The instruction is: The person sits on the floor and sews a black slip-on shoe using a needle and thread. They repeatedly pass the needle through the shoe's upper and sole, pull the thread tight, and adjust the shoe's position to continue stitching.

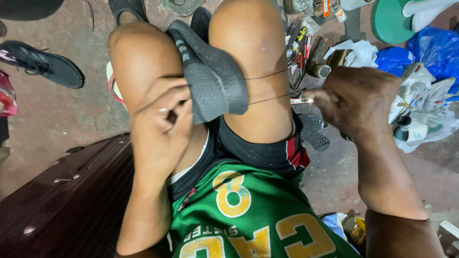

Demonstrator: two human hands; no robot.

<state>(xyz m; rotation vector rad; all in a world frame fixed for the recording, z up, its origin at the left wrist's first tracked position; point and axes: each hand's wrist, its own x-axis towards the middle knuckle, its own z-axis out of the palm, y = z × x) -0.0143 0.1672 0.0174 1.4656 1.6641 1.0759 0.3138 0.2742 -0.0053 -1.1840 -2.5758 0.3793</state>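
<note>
The left hand [162,126] lies against the inside of the bare left knee [138,52], fingers curled and pinched shut, forearm running straight down toward the body. The right hand [356,100] is held out beside the right knee [248,33], closed in a loose fist, thumb and forefinger pinched together, wrist bent inward.

Taking the green round lid [393,21] at the top right as landmark: just below it lie crumpled blue plastic bags [430,50], a white plastic bag [359,50] to their left, and small labelled containers [330,9] left of the lid
</note>
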